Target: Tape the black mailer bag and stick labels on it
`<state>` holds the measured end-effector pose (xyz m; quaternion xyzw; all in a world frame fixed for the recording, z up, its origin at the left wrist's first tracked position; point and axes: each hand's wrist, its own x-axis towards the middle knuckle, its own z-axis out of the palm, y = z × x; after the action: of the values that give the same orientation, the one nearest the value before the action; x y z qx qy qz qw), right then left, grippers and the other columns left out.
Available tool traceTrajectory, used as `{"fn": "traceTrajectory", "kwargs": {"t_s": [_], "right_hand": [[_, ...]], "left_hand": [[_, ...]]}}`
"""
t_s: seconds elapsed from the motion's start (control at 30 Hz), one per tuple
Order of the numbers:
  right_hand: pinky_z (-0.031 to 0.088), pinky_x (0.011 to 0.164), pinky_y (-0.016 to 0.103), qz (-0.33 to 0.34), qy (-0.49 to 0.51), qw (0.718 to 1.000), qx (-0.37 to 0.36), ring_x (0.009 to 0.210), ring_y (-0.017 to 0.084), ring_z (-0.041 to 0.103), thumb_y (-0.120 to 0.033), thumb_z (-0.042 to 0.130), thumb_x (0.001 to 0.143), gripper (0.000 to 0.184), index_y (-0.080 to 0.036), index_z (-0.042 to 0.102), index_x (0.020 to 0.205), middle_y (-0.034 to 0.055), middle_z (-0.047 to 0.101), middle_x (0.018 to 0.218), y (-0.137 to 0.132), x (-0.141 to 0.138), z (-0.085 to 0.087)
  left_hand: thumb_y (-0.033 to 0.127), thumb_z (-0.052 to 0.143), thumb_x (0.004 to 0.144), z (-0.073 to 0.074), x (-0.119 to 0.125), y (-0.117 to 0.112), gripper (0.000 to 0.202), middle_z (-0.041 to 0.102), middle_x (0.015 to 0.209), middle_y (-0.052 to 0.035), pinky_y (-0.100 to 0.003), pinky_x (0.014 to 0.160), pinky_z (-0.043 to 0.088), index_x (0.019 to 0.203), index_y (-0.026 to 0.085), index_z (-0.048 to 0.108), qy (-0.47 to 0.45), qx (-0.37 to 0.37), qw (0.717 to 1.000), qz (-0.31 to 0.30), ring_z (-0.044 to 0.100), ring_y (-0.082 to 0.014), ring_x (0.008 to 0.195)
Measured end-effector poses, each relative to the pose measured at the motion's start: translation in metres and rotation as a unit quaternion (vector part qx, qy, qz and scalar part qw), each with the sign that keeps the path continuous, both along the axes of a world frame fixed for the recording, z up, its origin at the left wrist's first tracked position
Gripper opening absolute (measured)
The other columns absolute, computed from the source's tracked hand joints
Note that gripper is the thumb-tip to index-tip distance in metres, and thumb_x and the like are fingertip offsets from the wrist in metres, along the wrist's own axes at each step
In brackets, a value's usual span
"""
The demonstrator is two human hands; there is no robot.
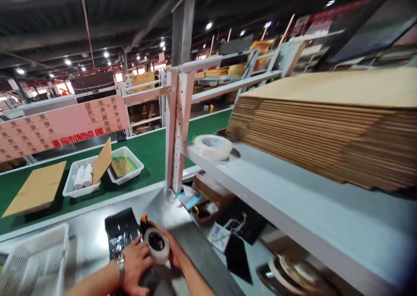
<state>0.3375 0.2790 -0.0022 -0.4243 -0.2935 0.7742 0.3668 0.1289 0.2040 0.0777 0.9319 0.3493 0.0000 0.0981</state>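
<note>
On the metal worktop lies a black plastic parcel [121, 228] with a shiny surface. My left hand [138, 261] presses down on it, fingers stretched out, with a watch on the wrist. Just to its right, my right hand [175, 249] is closed round a tape dispenser [145, 221] with orange-yellow parts. The dispenser carries a thick roll of tape [162, 253], held close beside the left fingers. Part of the parcel is hidden under my left hand and forearm.
A white basket [67, 244] stands at the left. Beyond runs a green conveyor [153, 148] carrying white trays [140, 166] and a cardboard piece [35, 187]. At right, a shelf [276, 192] holds stacked cardboard [309, 135] and a tape roll [213, 147]. A post [177, 131] stands ahead.
</note>
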Motion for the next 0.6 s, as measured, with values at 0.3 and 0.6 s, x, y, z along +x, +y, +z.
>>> {"fn": "traceTrajectory", "kwargs": {"t_s": [0.3, 0.6], "right_hand": [[0.059, 0.071, 0.034, -0.026, -0.026, 0.997, -0.071, 0.078, 0.023, 0.072, -0.047, 0.091, 0.069, 0.043, -0.013, 0.089, 0.095, 0.0125, 0.084, 0.089, -0.099, 0.123, -0.038], [0.061, 0.106, 0.054, -0.1, 0.021, 0.991, -0.089, 0.116, 0.041, 0.078, -0.058, 0.091, 0.068, 0.056, -0.024, 0.091, 0.112, 0.0137, 0.087, 0.119, -0.213, 0.066, -0.042]], "left_hand": [[0.059, 0.07, 0.09, 0.016, 0.015, -0.012, 0.056, 0.071, 0.134, -0.0186, -0.078, 0.133, 0.015, 0.131, 0.021, 0.072, 0.002, -0.013, 0.976, 0.217, 0.059, -0.0425, 0.135], [0.051, 0.064, 0.1, 0.009, 0.072, 0.029, 0.064, 0.068, 0.142, -0.0283, -0.076, 0.128, 0.028, 0.148, 0.009, 0.063, 0.028, 0.058, 0.884, 0.463, 0.056, -0.0455, 0.142]]}}
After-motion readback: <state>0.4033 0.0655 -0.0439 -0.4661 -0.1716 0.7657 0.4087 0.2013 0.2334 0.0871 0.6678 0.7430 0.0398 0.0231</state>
